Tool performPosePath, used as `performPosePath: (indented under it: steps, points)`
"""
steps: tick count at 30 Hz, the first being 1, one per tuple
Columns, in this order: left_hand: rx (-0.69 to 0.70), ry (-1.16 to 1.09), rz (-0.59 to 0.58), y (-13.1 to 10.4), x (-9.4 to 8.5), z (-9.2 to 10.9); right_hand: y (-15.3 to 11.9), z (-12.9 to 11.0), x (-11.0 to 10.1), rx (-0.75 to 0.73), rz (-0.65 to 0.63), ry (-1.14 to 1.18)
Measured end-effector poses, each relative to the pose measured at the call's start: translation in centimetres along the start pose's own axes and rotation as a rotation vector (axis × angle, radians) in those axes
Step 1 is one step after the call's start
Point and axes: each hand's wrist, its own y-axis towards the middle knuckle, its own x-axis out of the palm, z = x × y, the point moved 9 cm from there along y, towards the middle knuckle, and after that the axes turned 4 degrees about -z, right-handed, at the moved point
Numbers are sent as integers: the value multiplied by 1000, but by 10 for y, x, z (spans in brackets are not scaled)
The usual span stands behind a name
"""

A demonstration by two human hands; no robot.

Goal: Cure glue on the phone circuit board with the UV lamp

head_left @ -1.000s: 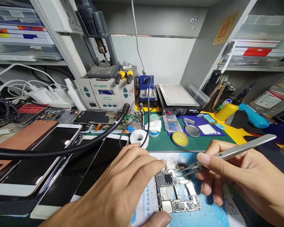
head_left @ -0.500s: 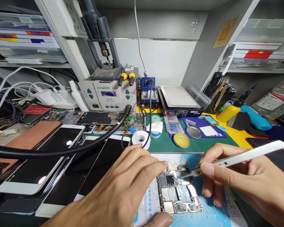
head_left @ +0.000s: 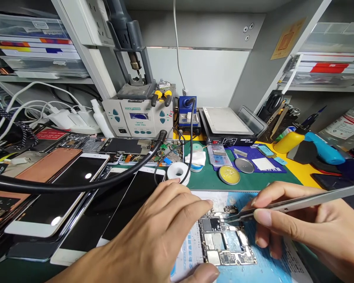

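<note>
- Circuit board: lies flat on a blue-and-white printed sheet; its markings are too small to read.
- Left hand: at nine o'clock from the board, fingers extended and slightly bent; the foremost fingertip covers the board's upper-left corner. I cannot tell whether it grips the board or merely rests there.
- Right hand: at three o'clock, pinching metal tweezers between thumb and fingers. The tips reach over the board's upper part; contact is hard to make out. The rear end is cut off by the right edge.
- Tin of yellow paste: at twelve o'clock, beyond the sheet.
- White spool: at eleven o'clock, its near side partly covered by the left hand and a thin black cable.
- White-framed phone: at ten o'clock, partly hidden by a black hose, which runs out of view leftward.
</note>
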Motion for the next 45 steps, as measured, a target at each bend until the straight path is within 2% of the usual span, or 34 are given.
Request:
performPosePath:
  steps: [4, 9, 17, 33, 40, 45]
  points:
    - [3, 7, -18, 3, 2, -3, 3, 8, -10, -57, -5, -39]
    - [24, -40, 22, 2, 3, -4, 0, 12, -15, -85, 32, -168]
    - [60, -80, 19, 0, 6, -5, -4, 29, -16, -52, 33, -195]
    - [67, -64, 33, 1, 4, -6, -4, 17, -14, -84, 52, -284]
    - [63, -50, 36, -1, 5, -4, -6, 10, -8, -118, 44, -237]
    - [42, -63, 18, -2, 5, -4, -7, 15, -13, -104, 45, -287]
